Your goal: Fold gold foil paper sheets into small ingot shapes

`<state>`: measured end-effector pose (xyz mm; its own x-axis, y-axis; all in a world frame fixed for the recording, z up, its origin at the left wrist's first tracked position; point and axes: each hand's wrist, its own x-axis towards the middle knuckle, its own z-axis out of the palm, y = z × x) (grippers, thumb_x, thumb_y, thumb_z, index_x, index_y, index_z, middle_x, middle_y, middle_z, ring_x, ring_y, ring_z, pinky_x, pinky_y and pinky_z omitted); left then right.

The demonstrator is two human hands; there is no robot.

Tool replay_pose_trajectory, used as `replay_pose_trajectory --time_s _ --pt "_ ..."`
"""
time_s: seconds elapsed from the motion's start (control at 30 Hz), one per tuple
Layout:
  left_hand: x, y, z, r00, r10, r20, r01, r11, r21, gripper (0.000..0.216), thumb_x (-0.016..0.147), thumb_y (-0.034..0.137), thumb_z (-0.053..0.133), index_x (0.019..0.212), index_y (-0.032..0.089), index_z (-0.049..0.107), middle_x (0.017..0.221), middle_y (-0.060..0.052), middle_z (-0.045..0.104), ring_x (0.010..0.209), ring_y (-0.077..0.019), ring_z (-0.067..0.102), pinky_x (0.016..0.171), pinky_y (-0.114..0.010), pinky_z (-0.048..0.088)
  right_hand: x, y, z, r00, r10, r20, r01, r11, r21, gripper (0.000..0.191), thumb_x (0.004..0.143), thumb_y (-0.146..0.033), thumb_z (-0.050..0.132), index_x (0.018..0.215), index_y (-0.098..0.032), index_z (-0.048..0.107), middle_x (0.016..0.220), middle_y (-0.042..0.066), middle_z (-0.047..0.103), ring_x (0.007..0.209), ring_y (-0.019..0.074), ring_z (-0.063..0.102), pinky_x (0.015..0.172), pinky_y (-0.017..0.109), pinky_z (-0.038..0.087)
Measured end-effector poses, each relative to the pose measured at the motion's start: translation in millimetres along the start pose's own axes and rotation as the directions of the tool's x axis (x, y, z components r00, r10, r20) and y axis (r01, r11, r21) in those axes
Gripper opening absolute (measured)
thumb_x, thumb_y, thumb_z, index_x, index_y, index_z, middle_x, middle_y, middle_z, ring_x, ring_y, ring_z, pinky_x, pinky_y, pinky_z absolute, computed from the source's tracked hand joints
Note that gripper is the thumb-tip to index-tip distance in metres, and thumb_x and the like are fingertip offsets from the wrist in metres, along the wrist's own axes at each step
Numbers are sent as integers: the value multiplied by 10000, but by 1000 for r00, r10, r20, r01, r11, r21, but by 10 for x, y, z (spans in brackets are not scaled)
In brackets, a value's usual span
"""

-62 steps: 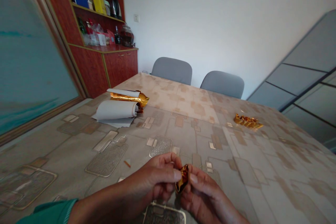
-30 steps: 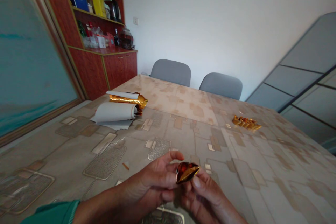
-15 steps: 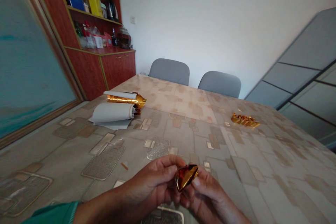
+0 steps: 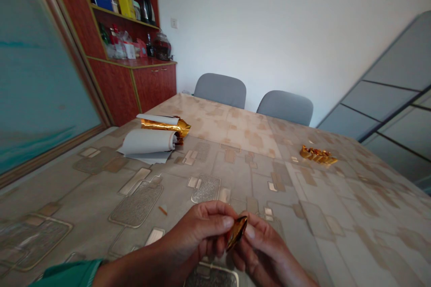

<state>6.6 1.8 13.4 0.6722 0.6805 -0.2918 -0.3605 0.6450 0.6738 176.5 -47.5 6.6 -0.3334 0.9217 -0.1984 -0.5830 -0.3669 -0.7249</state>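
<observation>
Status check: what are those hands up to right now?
Left hand, right hand: pinching folded gold foil. Rolled paper, more foil farther off.

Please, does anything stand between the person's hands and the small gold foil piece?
Nothing visible does. The gold foil piece is pinched directly between the fingers of the left hand and the right hand, touching both.
</observation>
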Motion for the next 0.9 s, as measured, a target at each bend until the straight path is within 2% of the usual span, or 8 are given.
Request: replay_pose_trajectory --time_s 0.1,0.2,0.27,0.4,0.53,0.67,0.8,0.9 --pt "-15 -33 9 1000 -11 -18 10 1000 -12 299 682 341 910 817 140 735 707 -52 714 581 -141 633 598 -249 476 20 15 3 1000 -7 13 6 999 43 316 781 -447 861 893 -179 738 533 -81 445 515 89 401 582 214 419" --pt "-31 -31 16 998 -49 50 51 998 -44 301 684 342 901 826 137 732 718 -69 724 620 -194 675 648 -324 535 24 3 9 999 4 34 -5 1000 30 309 790 -451 853 827 -172 727 548 -65 467 531 95 432 599 220 427" --pt "-37 -8 22 994 -83 66 88 994 -64 283 694 317 895 836 131 736 729 -65 723 625 -176 673 646 -298 530 19 -19 24 998 19 62 -20 1000 13 324 817 -456 826 763 -157 712 564 -45 493 551 101 458 609 226 435" --pt "-35 22 43 994 -110 -23 104 980 -171 284 624 231 933 820 150 744 703 0 689 566 -82 601 600 -200 491 8 -66 68 992 63 108 -70 995 69 295 813 -424 831 841 -143 743 625 -29 570 588 96 512 636 212 458" --pt "-22 -19 58 994 -109 -18 104 979 -176 286 594 265 922 795 160 747 667 -5 684 546 -122 609 595 -263 534 0 -66 65 993 90 73 -98 989 111 288 783 -368 861 896 -130 745 784 32 693 703 125 627 702 236 487" --pt "-24 -58 54 995 -91 -38 82 979 -188 238 621 252 894 787 157 752 672 -8 684 557 -109 602 596 -241 515 -5 -51 42 993 97 61 -103 989 106 282 792 -352 846 923 -130 732 847 63 734 771 160 672 756 276 499" --pt "-41 -39 70 995 -96 -26 90 982 -169 268 631 266 910 825 147 770 708 -18 700 579 -103 609 615 -232 513 -4 -68 50 992 105 73 -112 988 107 261 817 -344 828 962 -141 749 859 57 757 776 150 691 760 264 511" --pt "-49 -19 86 995 -90 -44 81 983 -166 285 611 259 941 815 137 784 632 6 669 562 -83 601 591 -189 495 -4 -93 68 991 104 80 -114 986 120 256 826 -339 826 982 -146 764 899 62 778 796 142 702 762 249 520"
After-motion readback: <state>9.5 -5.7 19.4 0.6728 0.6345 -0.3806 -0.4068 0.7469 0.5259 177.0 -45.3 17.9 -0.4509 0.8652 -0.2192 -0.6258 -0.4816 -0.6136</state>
